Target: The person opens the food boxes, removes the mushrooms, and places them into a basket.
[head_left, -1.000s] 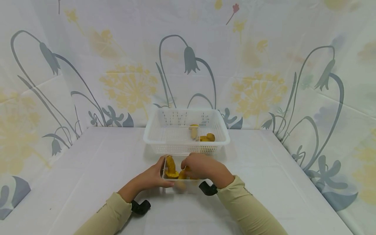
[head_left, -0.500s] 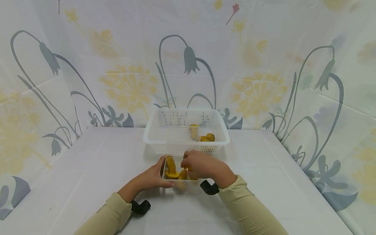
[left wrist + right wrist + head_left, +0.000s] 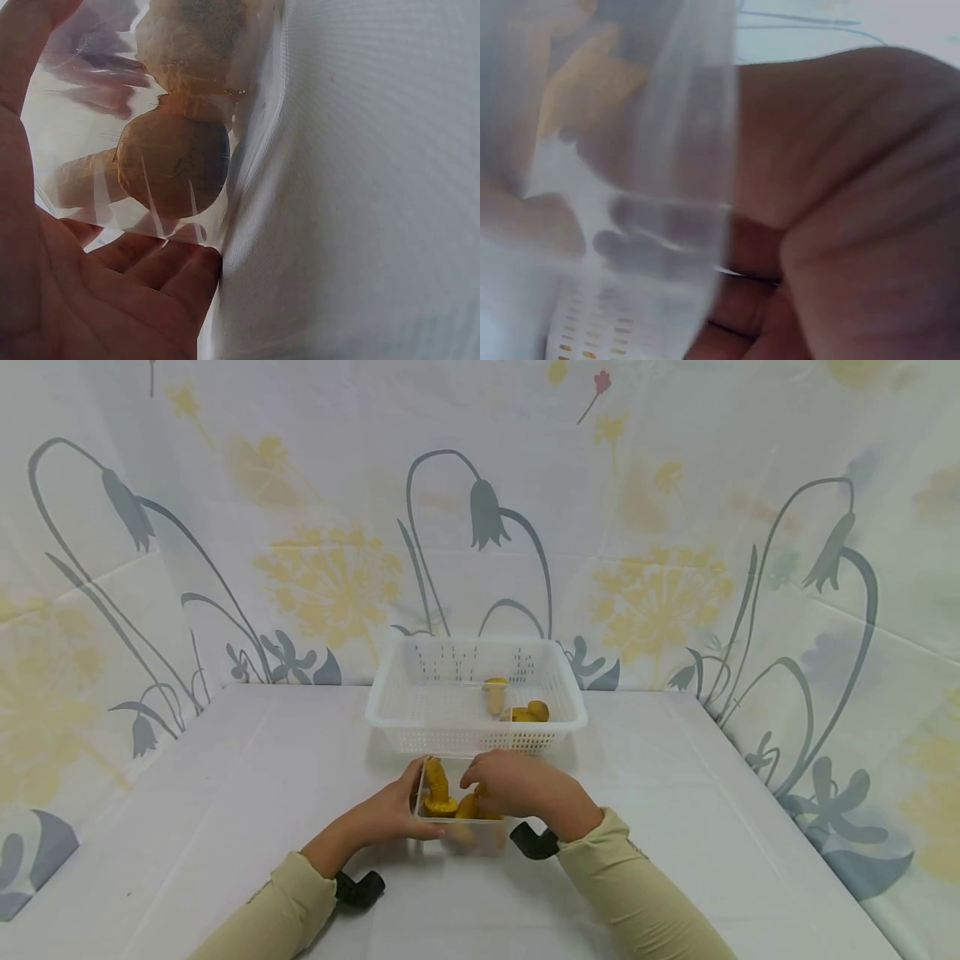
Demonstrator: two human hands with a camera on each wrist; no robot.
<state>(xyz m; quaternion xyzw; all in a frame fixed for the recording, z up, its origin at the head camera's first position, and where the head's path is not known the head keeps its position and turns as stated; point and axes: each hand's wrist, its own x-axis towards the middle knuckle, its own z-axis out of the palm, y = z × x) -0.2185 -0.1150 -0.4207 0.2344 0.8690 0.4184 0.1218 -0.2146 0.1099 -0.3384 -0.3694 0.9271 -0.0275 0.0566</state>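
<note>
My left hand (image 3: 382, 810) grips the left end of a clear plastic box (image 3: 422, 785), thumb at the near side. Several yellow-brown mushrooms lie in the box; a mushroom (image 3: 437, 789) at the left has its cap down and stem up. The left wrist view shows another mushroom cap (image 3: 172, 161) through the clear wall, above the fingers. Reaching over the box's right side, my right hand (image 3: 525, 783) has its fingers inside, right at a mushroom (image 3: 467, 807) and others partly hidden beneath. In the right wrist view, thumb and fingers stand apart behind the blurred wall, beside a mushroom (image 3: 592, 79).
A white perforated basket (image 3: 382, 702) stands just behind the box. In it are a pale-stemmed mushroom (image 3: 496, 697) and more yellow mushroom pieces (image 3: 531, 712) at the right. A white cloth (image 3: 225, 827) covers the table, with a flower-printed curtain (image 3: 480, 568) behind.
My right hand rose slightly, then sank back a little, its fingers shifting over the mushrooms at the box's right. The left hand and the box have stayed in place.
</note>
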